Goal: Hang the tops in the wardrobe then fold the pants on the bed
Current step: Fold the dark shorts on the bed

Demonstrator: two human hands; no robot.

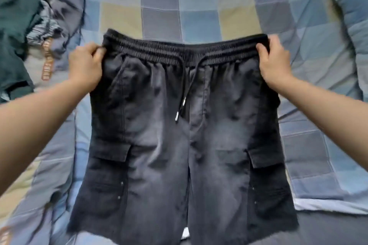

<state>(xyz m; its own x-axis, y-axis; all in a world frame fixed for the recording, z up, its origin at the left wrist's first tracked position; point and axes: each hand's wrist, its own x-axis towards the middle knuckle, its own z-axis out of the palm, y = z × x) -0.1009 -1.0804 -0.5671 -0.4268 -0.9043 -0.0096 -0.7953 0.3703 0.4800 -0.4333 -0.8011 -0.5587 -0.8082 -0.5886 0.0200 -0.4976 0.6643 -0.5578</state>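
A pair of dark grey cargo shorts (179,145) with an elastic waistband, a drawstring and side flap pockets is spread out flat, front side up, over the bed (199,6). My left hand (85,65) pinches the left end of the waistband. My right hand (274,61) grips the right end of the waistband, thumb on top. Both arms reach forward from the lower corners of the view. The leg hems hang toward the bottom edge of the view.
The bed carries a blue, grey and yellow checked cover. A heap of other clothes (22,32), dark green and grey with orange lettering, lies at the left. A checked pillow (350,16) lies at the right. A dark strip (334,230) shows at the bottom right.
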